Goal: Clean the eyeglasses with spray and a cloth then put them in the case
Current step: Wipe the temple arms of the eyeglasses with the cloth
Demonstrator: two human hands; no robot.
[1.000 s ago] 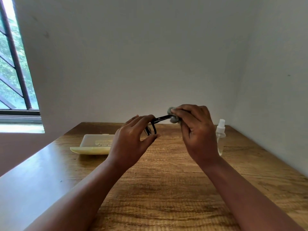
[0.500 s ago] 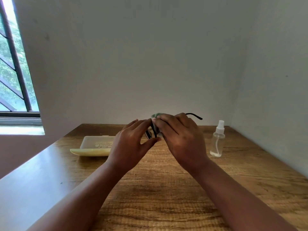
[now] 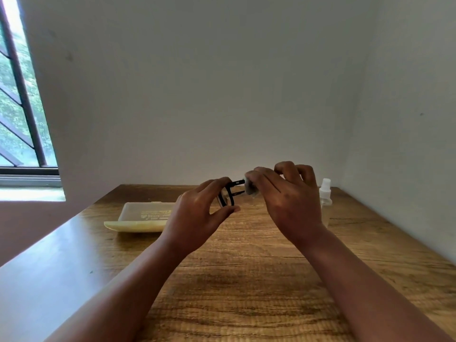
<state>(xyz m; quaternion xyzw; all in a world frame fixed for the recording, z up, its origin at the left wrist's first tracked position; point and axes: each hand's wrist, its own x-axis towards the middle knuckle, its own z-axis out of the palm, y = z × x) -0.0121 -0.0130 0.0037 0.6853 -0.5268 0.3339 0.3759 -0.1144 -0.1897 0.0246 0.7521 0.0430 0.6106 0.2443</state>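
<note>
Black eyeglasses point(image 3: 230, 192) are held in the air above the wooden table point(image 3: 246, 280). My left hand point(image 3: 197, 215) pinches the front frame between thumb and fingers. My right hand point(image 3: 286, 203) pinches a small grey cloth point(image 3: 250, 187) around one temple arm of the glasses. The pale yellow case point(image 3: 140, 217) lies open on the table to the left, behind my left hand. A clear spray bottle point(image 3: 325, 196) with a white nozzle stands at the right, partly hidden by my right hand.
White walls close the table at the back and on the right. A barred window point(image 3: 22, 107) is at the far left. The table's left edge runs diagonally toward the near left.
My right hand with the cloth has slid rightward along the temple arm, away from the frame front. The left hand has kept its hold on the frame.
</note>
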